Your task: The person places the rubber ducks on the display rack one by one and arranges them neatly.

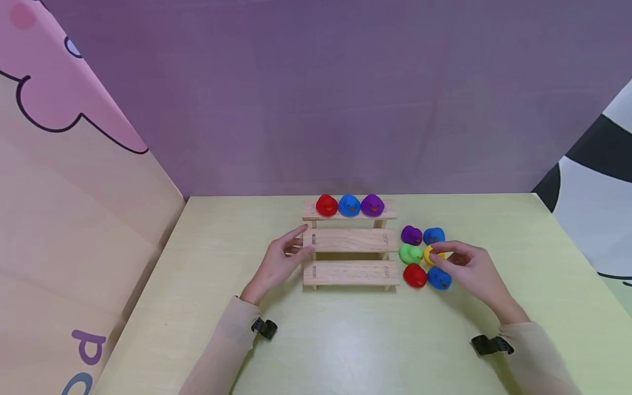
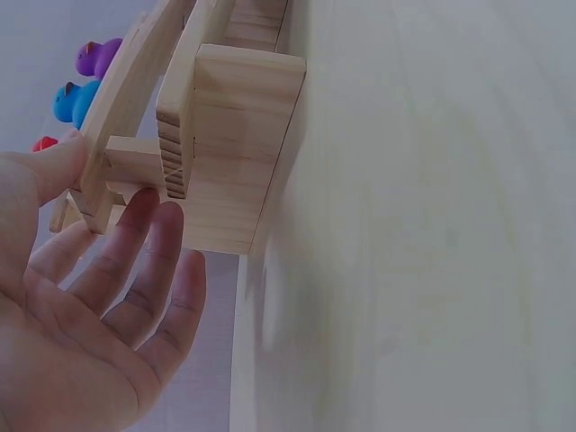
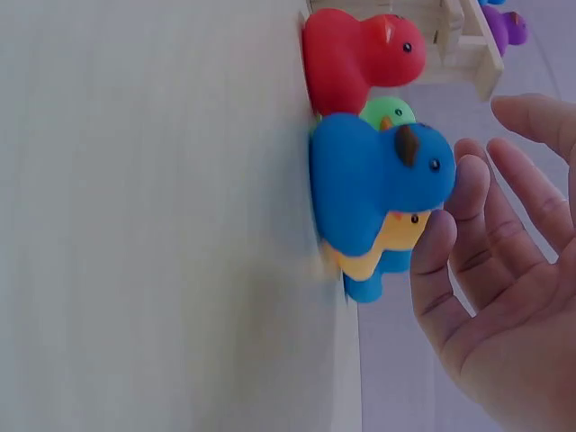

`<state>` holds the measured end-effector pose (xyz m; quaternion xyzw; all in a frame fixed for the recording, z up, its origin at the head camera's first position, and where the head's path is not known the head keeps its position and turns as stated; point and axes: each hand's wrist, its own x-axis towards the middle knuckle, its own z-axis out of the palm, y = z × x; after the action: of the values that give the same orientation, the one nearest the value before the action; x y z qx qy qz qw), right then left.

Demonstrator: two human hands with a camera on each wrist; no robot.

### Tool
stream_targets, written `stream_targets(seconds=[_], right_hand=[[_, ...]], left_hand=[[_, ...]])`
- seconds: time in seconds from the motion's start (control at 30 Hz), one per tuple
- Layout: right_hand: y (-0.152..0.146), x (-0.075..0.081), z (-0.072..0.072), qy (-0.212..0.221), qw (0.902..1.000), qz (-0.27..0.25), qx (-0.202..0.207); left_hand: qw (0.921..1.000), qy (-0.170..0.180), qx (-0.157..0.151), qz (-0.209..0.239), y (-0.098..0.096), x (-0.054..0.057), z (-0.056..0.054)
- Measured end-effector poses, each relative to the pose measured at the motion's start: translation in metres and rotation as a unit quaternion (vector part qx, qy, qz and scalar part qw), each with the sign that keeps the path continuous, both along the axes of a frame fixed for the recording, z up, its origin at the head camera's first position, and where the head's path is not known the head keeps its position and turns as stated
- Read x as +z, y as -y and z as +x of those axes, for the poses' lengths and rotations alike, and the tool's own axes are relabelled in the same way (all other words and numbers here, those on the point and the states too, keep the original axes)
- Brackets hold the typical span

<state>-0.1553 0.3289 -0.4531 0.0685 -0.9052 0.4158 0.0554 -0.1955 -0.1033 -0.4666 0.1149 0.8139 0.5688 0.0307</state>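
A three-step wooden rack (image 1: 355, 272) stands on the table. My left hand (image 1: 280, 262) holds the left end of its middle step, thumb at the front edge and index finger at the back, the other fingers hanging below. My right hand (image 1: 471, 274) hovers over the yellow toy duck (image 1: 427, 255), thumb and fingers apart around it. In the right wrist view the fingertips are beside a blue duck (image 3: 360, 180), and nothing is gripped. A green duck (image 1: 408, 253) and red duck (image 1: 415, 275) sit just left of the yellow one.
On the top step sit a red duck (image 1: 327, 205), a blue duck (image 1: 349, 205) and a purple duck (image 1: 372, 205). Another purple duck (image 1: 411, 235) and blue duck (image 1: 434, 235) are at the back of the group right of the rack. A purple wall (image 1: 345, 99) rises behind the table (image 1: 345, 340).
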Motion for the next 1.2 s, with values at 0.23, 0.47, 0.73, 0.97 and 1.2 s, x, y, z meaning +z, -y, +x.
stream_targets(seconds=[0.23, 0.47, 0.73, 0.97, 1.2], right_hand=[[-0.015, 0.0, 0.005, 0.013, 0.9997, 0.022, 0.007], [-0.025, 0.002, 0.007, 0.059, 0.997, 0.043, 0.022], [-0.033, 0.003, 0.009, 0.134, 0.9881, 0.045, 0.061], [-0.031, 0.003, 0.008, 0.141, 0.9856, 0.064, 0.066], [-0.03, 0.005, 0.006, 0.147, 0.9846, 0.066, 0.069]], left_hand=[[1.0, -0.001, 0.004, 0.002, 0.001, -0.002, 0.0], [1.0, 0.001, 0.003, -0.001, 0.0, -0.003, 0.0], [1.0, 0.001, 0.002, -0.003, 0.0, -0.005, 0.002], [1.0, -0.002, 0.002, 0.001, 0.0, -0.006, 0.0], [1.0, 0.0, 0.005, 0.002, 0.0, -0.001, -0.001]])
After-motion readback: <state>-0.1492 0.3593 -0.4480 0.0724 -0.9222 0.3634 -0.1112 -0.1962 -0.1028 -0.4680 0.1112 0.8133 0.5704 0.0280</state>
